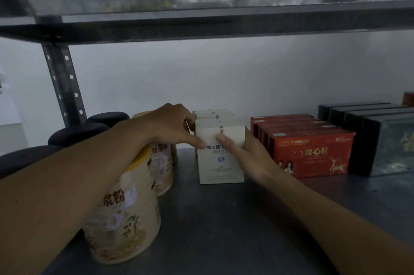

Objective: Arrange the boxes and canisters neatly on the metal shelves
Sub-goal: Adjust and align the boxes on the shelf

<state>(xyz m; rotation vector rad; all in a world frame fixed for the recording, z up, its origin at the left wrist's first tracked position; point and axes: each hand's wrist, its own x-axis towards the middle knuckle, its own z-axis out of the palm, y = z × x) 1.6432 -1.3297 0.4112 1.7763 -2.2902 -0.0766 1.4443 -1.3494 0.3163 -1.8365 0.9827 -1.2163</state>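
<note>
The left hand (170,124) and right hand (244,153) gripped the front white cardboard box (220,167) of a row, fingers (186,115) curled round its sides, thumbs on its face. It stood on the grey metal shelf (224,218), between cream cylindrical canisters (125,218) and flat red boxes (313,153).

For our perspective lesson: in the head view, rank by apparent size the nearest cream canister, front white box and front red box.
1. nearest cream canister, though nearness to the camera inflates it
2. front red box
3. front white box
</note>
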